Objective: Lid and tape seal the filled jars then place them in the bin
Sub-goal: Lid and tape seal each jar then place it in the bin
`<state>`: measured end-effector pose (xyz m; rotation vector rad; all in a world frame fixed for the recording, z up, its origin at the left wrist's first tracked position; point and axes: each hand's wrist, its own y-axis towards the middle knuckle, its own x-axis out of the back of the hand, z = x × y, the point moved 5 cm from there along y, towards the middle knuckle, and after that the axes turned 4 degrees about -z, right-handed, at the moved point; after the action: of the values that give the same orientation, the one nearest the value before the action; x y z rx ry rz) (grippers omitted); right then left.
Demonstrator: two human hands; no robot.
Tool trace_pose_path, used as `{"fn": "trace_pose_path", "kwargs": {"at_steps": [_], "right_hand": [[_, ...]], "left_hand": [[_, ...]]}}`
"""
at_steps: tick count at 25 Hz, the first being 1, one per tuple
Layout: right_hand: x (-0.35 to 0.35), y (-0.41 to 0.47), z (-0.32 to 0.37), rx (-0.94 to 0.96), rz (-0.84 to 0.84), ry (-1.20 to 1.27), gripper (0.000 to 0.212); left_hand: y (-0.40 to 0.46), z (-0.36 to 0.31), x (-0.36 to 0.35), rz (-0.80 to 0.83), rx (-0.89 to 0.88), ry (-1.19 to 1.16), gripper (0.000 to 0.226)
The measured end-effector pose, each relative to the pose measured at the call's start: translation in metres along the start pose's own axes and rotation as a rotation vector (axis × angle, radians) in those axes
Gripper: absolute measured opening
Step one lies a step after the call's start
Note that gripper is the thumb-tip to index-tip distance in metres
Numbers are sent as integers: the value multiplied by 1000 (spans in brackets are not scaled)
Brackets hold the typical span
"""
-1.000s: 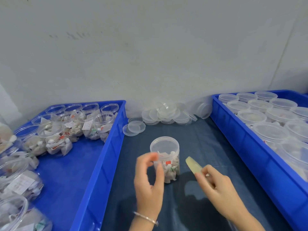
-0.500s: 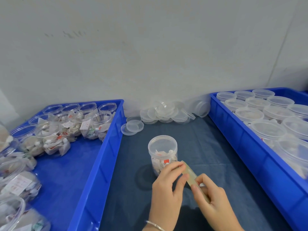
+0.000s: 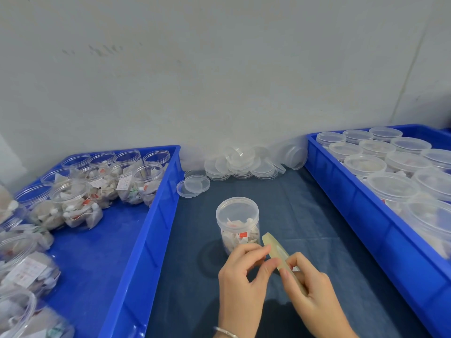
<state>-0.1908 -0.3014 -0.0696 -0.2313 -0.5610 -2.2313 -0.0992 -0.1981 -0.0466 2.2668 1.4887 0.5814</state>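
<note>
Right hand (image 3: 308,286) grips the tape roll (image 3: 280,258), left hand (image 3: 244,272) pinches at its edge, lidded jar (image 3: 238,223) upright just beyond the left fingers.

Lidded clear jar (image 3: 238,224) upright on dark mat, yellowish tape roll (image 3: 280,256) edge-on just beside.

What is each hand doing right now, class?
Left hand: pinching the edge of the tape roll.
Right hand: gripping the tape roll.
</note>
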Motion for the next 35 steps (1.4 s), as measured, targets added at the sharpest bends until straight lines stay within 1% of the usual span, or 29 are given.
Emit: {"fn": "trace_pose_path", "kwargs": {"at_steps": [2, 4, 6, 9, 11, 13, 15, 18, 19, 20, 22, 23, 24, 27, 28, 30, 32, 34, 35], "right_hand": [[0, 0, -2, -8, 2, 6, 20], [0, -1, -3, -15, 8, 2, 20], [-1, -2, -4, -18, 19, -14, 18], [-4, -4, -5, -19, 30, -50, 21], [-5, -5, -4, -15, 23, -61, 31], [-6, -6, -4, -9, 24, -68, 33], [-7, -7, -3, -5, 29, -92, 36], [-8, -8, -7, -18, 27, -123, 30], [-8, -8, -7, -17, 17, -127, 31], [-8, -8, -8, -17, 13, -131, 26], [-9, -8, -8, -24, 8, -128, 20], [-10, -8, -8, -30, 8, -121, 18], [-10, -8, -9, -33, 8, -119, 17], [-11, -9, -9, -29, -9, -114, 17], [-11, -10, -10, -29, -12, -121, 17], [-11, -10, -10, -33, -15, -125, 18], [-9, -10, -9, -26, -13, -114, 20], [-7, -9, -5, -7, -16, -83, 28], [-6, -8, -3, 0, -9, -80, 24]], "left_hand": [[0, -2, 1, -15, -49, 35, 15], [1, -2, 3, -24, -43, 35, 13], [3, 2, 5, -28, 48, 5, 16], [3, 9, 7, -6, 281, -75, 21], [4, 11, 7, 13, 347, -89, 17], [4, 11, 5, 53, 367, -80, 13], [2, 11, 2, 102, 360, -53, 13], [-5, 10, 0, 147, 333, -37, 14], [-7, 9, 1, 135, 325, -50, 13], [-8, 10, 2, 108, 319, -75, 11], [-10, 12, 6, 54, 273, -86, 21], [-10, 12, 6, 45, 203, -48, 27], [-9, 10, 7, 34, 106, 8, 27], [-7, 0, 8, -34, -189, 169, 14], [-8, 0, 8, -68, -252, 209, 13], [-9, 0, 8, -121, -312, 230, 14], [-8, 1, 8, -108, -275, 168, 9], [-7, 3, 8, -47, -82, -10, 10], [-7, 6, 7, -25, 22, -92, 14]]}}
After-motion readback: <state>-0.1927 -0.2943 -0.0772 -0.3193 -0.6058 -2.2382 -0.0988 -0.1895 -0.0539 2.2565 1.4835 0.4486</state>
